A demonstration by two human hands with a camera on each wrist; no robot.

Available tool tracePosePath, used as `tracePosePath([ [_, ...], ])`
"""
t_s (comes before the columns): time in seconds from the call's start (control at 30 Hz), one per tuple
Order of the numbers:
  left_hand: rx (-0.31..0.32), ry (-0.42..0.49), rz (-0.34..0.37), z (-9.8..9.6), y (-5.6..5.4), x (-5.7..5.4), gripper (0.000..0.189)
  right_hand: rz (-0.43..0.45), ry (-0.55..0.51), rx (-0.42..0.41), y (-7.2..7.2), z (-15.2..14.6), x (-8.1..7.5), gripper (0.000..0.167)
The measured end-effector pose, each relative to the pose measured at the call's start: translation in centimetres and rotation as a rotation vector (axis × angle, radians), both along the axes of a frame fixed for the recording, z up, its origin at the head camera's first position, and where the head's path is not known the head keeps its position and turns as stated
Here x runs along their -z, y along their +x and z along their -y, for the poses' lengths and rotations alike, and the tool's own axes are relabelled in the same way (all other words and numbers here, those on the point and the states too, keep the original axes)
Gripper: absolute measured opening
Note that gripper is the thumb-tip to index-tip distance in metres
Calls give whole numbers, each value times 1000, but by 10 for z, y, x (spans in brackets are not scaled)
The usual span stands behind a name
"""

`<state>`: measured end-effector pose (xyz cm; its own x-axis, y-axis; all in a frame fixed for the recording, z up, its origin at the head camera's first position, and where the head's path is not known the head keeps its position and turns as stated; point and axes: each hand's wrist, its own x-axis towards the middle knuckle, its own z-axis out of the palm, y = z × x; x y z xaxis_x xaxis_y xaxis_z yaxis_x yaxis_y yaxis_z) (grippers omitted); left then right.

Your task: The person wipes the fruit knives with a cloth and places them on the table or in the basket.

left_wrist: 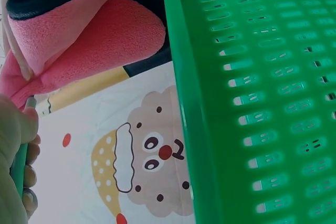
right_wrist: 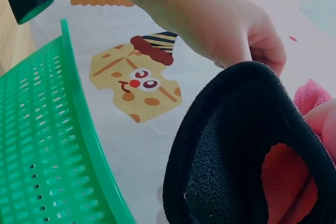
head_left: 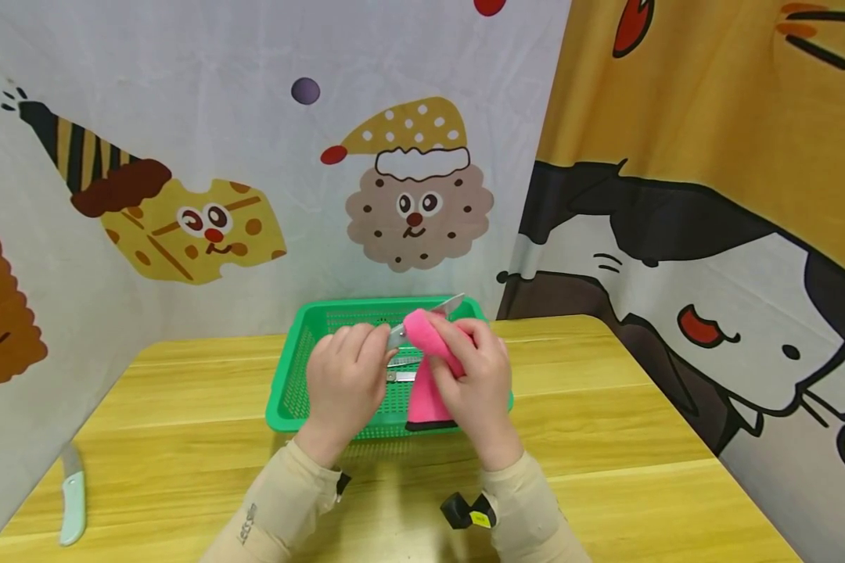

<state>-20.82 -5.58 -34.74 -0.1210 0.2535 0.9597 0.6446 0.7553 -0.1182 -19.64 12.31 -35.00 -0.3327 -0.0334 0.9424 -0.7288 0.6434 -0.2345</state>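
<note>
Above the green basket (head_left: 286,383), my left hand (head_left: 348,375) grips the handle of a knife, fingers curled round it; the handle looks green in the left wrist view. The knife's metal blade (head_left: 453,303) points up to the right. My right hand (head_left: 480,367) pinches a pink cloth (head_left: 431,397) with black edging, folded round the middle of the blade, so part of the blade is hidden. Below the hands, metal pieces (head_left: 403,376) lie in the basket, partly covered. In the right wrist view the cloth's dark edge (right_wrist: 210,145) hangs open in a loop.
A knife with a mint-green handle (head_left: 73,507) lies on the wooden table (head_left: 183,438) at the far left. Behind the basket hangs a white curtain (head_left: 253,47) with cartoon prints; a yellow patterned curtain (head_left: 676,109) stands at the right.
</note>
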Motion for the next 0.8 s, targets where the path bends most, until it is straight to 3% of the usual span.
tracePosePath([
  [0.3,-14,-22,16,2,0,2,28,36,-49,35,-2,-11,-3,38],
  [0.8,17,-10,-16,2,-1,5,28,72,-109,77,-3,-27,-7,30],
])
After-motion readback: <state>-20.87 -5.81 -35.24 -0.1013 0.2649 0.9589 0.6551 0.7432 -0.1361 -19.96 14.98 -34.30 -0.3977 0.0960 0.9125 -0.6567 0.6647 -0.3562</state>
